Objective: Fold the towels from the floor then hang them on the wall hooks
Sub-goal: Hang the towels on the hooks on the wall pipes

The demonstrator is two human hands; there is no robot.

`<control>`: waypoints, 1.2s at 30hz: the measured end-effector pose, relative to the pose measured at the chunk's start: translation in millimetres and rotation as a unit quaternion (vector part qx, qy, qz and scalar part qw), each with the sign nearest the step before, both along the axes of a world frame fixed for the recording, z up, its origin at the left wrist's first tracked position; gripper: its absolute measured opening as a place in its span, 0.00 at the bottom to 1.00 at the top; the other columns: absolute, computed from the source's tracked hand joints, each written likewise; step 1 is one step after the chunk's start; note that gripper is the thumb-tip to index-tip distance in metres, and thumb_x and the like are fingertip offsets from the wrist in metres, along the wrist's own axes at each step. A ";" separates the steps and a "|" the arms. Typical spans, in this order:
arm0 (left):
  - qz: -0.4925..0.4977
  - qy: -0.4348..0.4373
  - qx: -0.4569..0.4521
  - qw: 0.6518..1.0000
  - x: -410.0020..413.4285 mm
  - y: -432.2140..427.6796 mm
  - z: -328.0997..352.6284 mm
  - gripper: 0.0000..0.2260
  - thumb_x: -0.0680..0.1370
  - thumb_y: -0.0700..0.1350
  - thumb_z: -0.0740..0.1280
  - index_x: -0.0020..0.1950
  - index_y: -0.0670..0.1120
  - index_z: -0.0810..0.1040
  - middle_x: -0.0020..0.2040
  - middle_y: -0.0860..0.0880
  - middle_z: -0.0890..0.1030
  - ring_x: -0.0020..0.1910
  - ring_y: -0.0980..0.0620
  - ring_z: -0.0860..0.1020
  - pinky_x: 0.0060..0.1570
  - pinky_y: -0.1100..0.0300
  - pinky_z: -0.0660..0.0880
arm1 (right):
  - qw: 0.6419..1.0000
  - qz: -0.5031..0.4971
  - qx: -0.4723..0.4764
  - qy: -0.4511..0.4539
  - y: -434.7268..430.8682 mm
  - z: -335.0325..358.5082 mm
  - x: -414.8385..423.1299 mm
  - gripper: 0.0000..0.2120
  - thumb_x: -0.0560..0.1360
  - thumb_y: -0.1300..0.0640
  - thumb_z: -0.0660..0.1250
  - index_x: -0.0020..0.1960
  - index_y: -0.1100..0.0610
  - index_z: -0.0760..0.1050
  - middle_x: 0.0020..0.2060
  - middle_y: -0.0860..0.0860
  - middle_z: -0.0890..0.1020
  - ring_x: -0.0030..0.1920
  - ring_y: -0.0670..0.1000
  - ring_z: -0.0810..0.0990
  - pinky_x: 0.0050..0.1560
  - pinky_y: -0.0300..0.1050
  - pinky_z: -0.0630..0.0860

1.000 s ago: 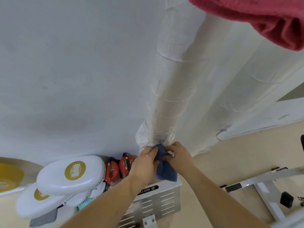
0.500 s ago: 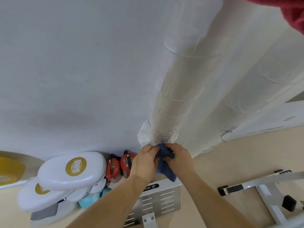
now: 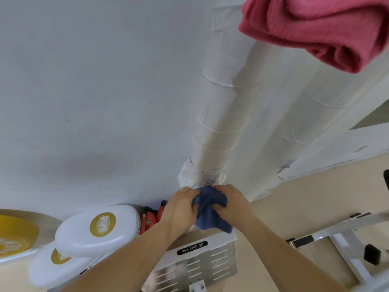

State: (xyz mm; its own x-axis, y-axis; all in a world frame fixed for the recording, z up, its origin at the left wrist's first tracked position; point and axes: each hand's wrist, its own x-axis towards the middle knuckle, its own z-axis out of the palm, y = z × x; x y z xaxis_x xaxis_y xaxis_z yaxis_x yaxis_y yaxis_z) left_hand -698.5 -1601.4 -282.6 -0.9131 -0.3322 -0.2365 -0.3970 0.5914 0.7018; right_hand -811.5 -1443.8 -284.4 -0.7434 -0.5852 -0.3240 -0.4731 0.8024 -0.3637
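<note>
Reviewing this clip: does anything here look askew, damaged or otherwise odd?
The blue towel is a crumpled wad, not a neat fold, gripped by the left hand and right hand just below the wrapped pipe. The pipe's white wrapping flares loose and wrinkled at its lower end. Nothing looks spilled.

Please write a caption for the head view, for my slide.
The left hand and right hand grip a blue towel below a hanging pink towel.

Left grip (image 3: 182, 207) and right grip (image 3: 229, 202) clutch a bunched blue towel (image 3: 208, 218) against the wrapped white pipe (image 3: 221, 123); pink towel (image 3: 315, 32) overhead.
</note>
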 end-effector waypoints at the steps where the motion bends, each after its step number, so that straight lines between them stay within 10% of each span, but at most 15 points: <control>1: -0.003 0.007 -0.014 1.000 3.6 -1.4 3.8 0.12 0.81 0.42 0.67 0.64 0.41 0.80 0.59 0.43 0.81 0.59 0.46 0.79 0.60 0.65 0.68 | 1.000 0.002 -0.002 -0.003 0.8 1.6 -0.6 0.21 0.72 0.40 0.59 0.65 0.40 0.71 0.59 0.45 0.79 0.60 0.50 0.79 0.61 0.40 0.73; 12: -0.036 0.059 0.007 0.998 32.6 24.1 40.1 0.07 0.80 0.44 0.66 0.53 0.47 0.85 0.46 0.50 0.85 0.45 0.52 0.82 0.50 0.56 0.79 | 0.969 -0.213 -0.121 0.010 32.5 57.1 57.0 0.16 0.81 0.54 0.64 0.68 0.52 0.77 0.67 0.51 0.79 0.66 0.54 0.78 0.67 0.45 0.72; 22: -0.328 -0.030 0.119 0.937 112.2 165.5 12.3 0.08 0.79 0.41 0.70 0.57 0.46 0.84 0.48 0.53 0.84 0.46 0.56 0.80 0.45 0.79 0.70 | 0.811 -0.557 -0.177 -0.030 181.9 26.2 258.1 0.11 0.81 0.52 0.65 0.61 0.50 0.81 0.51 0.44 0.83 0.53 0.45 0.80 0.49 0.33 0.71; 27: -0.439 -0.121 0.137 0.880 185.8 246.1 -2.7 0.06 0.79 0.43 0.71 0.55 0.49 0.82 0.44 0.58 0.81 0.45 0.54 0.81 0.43 0.74 0.75 | 0.712 -0.677 -0.180 -0.051 250.8 6.3 383.0 0.13 0.81 0.53 0.65 0.63 0.54 0.80 0.55 0.48 0.84 0.45 0.46 0.83 0.39 0.33 0.76; 30: -0.488 -0.169 0.135 0.846 232.1 294.0 -17.1 0.05 0.78 0.44 0.70 0.53 0.51 0.81 0.45 0.53 0.82 0.48 0.50 0.82 0.56 0.53 0.81 | 0.666 -0.731 -0.144 -0.044 294.7 -17.5 459.7 0.15 0.81 0.53 0.64 0.65 0.54 0.79 0.58 0.49 0.83 0.55 0.48 0.82 0.55 0.40 0.77; 36: -0.534 -0.272 0.111 0.793 332.6 370.2 -42.8 0.07 0.79 0.48 0.69 0.56 0.53 0.81 0.50 0.52 0.83 0.51 0.53 0.81 0.56 0.58 0.78 | 0.586 -0.809 -0.007 -0.030 370.8 -61.3 605.9 0.20 0.76 0.51 0.64 0.66 0.55 0.77 0.63 0.56 0.78 0.61 0.59 0.77 0.59 0.53 0.75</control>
State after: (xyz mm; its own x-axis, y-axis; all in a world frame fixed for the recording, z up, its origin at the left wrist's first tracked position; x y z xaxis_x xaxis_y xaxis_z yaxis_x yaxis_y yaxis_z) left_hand -365.9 -1231.3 -325.4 -0.3880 0.6672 -0.6358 -0.0323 0.6796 0.7329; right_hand -205.6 -1072.9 -345.7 -0.3165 0.8686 -0.3812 0.9180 0.1792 -0.3537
